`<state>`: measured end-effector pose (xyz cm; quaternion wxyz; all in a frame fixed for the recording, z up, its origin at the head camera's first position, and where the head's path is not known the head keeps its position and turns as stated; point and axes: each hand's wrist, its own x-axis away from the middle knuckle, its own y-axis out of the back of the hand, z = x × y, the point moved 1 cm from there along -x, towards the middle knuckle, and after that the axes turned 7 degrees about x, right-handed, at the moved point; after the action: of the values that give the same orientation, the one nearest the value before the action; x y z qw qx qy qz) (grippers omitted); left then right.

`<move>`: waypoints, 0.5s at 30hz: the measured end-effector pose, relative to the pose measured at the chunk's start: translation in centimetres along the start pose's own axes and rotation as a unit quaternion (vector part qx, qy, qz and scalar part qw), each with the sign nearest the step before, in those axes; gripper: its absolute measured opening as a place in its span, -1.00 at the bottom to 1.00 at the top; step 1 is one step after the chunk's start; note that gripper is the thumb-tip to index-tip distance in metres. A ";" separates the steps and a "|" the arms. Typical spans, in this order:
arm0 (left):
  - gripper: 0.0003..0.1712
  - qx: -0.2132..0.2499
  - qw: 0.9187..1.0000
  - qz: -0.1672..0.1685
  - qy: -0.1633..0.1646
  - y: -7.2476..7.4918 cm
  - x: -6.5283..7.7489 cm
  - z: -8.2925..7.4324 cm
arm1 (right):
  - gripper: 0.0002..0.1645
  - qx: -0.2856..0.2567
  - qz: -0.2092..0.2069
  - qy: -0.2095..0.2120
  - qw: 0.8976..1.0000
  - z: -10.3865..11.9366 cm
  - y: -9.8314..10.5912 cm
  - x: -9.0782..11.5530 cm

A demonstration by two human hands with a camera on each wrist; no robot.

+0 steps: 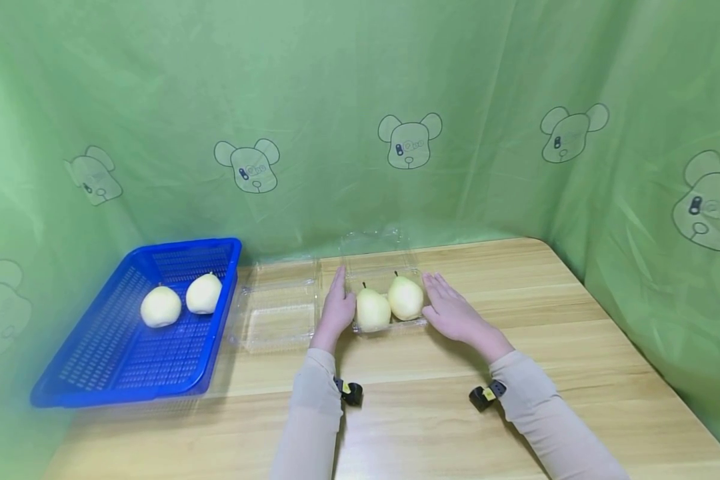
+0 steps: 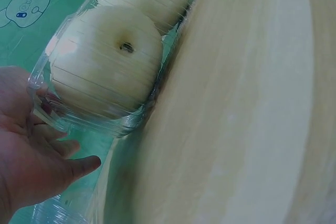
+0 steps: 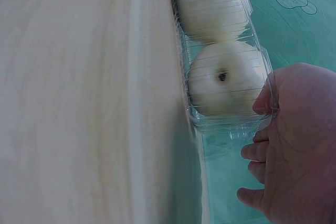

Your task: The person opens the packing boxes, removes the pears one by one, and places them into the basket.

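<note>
Appearing only from the head: blue basket (image 1: 126,393) with two pears (image 1: 161,307) inside, and a second clear container (image 1: 282,320)
Wrist views alone: dark, puckered pear bottoms seen through ribbed plastic; the head view gives the stems
Filled container (image 1: 402,324): thin, see-through, boxy, lid tipped up behind, two round, smooth, pale-yellow fruits (image 1: 406,298) side by side in it
Desk (image 1: 420,427): light wood with streaky grain
Curtain (image 1: 336,80): green, creased, printed with bear outlines
Left hand (image 1: 338,308): fingers extended, touching the filled container's left end
Right hand (image 1: 454,315): fingers extended, touching its right end
Fruits: between both hands
</note>
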<state>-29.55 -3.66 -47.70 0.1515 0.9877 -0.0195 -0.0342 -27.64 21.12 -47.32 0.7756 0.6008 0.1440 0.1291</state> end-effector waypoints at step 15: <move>-0.22 -0.005 1.000 -0.001 0.002 0.1 -0.1 0.1 | -0.18 -0.003 0.000 -0.003 1.000 0.1 0.0 0.0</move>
<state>-29.64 -3.74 -47.76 0.1567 0.9869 -0.0184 -0.0330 -27.61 21.06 -47.36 0.7779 0.5988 0.1412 0.1283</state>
